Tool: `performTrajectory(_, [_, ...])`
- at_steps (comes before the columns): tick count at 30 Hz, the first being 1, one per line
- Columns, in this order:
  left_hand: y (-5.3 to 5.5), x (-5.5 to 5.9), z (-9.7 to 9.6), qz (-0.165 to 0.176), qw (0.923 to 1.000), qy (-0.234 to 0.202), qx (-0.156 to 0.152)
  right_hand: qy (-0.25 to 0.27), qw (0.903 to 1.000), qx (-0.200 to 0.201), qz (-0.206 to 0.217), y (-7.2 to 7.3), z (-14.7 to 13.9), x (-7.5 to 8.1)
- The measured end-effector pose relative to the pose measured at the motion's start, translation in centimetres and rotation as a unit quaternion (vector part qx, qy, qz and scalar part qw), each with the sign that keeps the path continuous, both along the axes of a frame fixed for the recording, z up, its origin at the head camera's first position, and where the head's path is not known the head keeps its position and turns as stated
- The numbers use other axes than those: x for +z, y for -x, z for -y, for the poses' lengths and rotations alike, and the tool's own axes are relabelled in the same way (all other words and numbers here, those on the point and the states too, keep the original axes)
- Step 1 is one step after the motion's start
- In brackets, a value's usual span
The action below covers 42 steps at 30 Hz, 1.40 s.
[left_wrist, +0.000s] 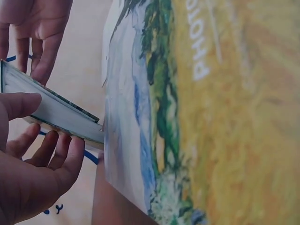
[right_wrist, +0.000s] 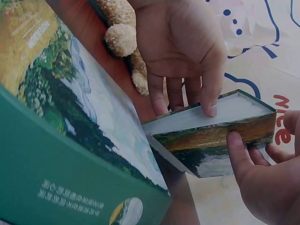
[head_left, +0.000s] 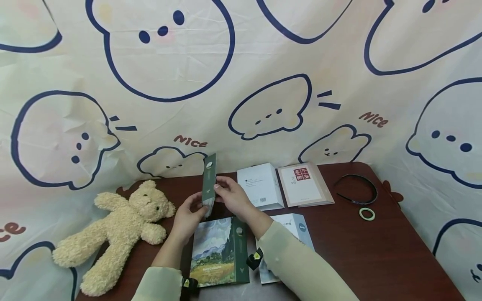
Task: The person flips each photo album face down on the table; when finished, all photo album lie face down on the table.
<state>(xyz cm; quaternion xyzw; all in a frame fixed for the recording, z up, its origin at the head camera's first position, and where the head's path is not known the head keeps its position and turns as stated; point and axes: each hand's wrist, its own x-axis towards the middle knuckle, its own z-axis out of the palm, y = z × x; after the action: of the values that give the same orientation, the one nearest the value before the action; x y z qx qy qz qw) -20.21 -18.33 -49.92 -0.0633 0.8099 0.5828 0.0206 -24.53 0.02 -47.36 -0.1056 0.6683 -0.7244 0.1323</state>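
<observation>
1. Standing upright on its edge, a small green photo album (head_left: 209,180) is held between both hands above the brown surface (head_left: 357,251).
2. The album is gripped by the left hand (head_left: 189,217) from the left, with the thumb on the page edges and the fingers curled behind it, as is seen in the right wrist view.
3. The cover is pinched by the right hand (head_left: 231,196) from the right side, thumb and fingers closed on it.
4. Just below the hands, a green album box (head_left: 220,251) with a painted landscape is seen lying flat on the surface; the lower corner of the held album is touching or nearly touching it.
5. A pale blue box (head_left: 297,228) is partly covered by the right sleeve.
6. Farther back, a white box (head_left: 260,186) and a card with a red stamp (head_left: 305,184) are laid side by side.
7. A cream teddy bear (head_left: 120,230) is laid at the left; a dark headband (head_left: 357,189) and a pale ring (head_left: 366,214) are placed at the right.
</observation>
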Motion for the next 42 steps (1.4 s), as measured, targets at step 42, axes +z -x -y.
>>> performTrajectory(42, [2.1,-1.2,-1.1,-0.009,0.9773,0.209,-0.031,-0.118,0.9927,-0.025,0.009,1.8,-3.0,-3.9])
